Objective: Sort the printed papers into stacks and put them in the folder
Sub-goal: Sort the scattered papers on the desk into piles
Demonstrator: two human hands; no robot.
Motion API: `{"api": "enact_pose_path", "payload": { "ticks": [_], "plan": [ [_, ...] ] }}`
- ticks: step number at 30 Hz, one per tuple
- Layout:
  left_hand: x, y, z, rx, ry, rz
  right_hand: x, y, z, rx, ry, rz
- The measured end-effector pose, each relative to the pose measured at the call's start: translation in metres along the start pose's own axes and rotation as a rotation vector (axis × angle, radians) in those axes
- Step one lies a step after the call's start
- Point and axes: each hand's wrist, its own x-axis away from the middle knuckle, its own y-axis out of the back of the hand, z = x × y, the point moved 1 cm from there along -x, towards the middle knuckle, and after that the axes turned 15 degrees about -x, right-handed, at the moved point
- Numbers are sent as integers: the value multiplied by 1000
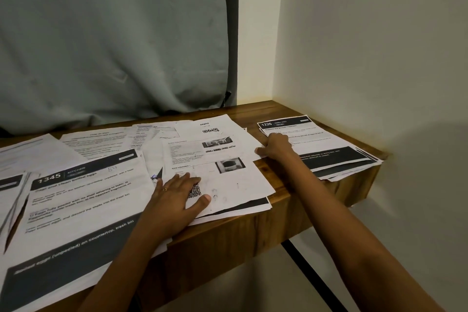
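Nearest you: white printed sheet headed 1345 with black footer band [83, 205], loose, unsorted | your left hand [177, 195] flat, fingers spread, on white photo printout [228, 177] | right hand [276, 147] on left edge of black-banded 1226 paper stack [336, 157], pinching or pressing unclear | progress: early, one stack on brown wooden table [291, 192]; no folder visible

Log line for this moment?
sorting | left hand flat on photo sheet | right hand on 1226 stack, grip unclear

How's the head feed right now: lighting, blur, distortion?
Head view: dim, warm lighting, no glare; a soft shadow darkens the right wall; wide-angle distortion stretches the near 1345 sheet, whose headline is legible; small print on the far sheets is blurred.
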Motion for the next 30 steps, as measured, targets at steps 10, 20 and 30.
{"api": "enact_pose_path", "payload": {
  "ticks": [10,20,30],
  "plan": [
    [3,2,0,41,-5,6,2,6,26,89,-231,153],
    [6,5,0,83,-10,4,12,16,47,-389,-195,-56],
    [22,37,2,357,41,-269,61,60,112,-693,294,-721]
  ]
}}
